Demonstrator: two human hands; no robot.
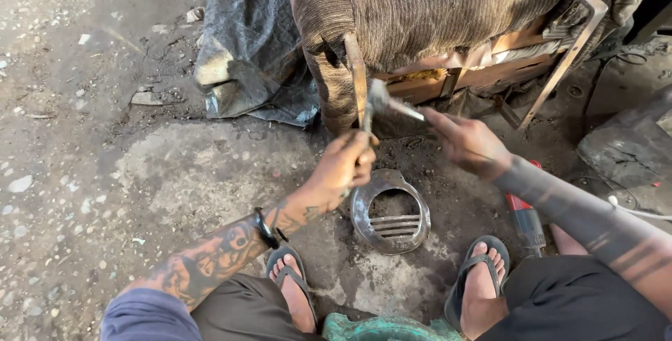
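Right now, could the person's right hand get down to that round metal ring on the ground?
Probably yes. The right hand is raised just above and to the right of the round metal ring, which lies on bare ground between the feet. Nothing lies between them, though its fingers touch a brush.
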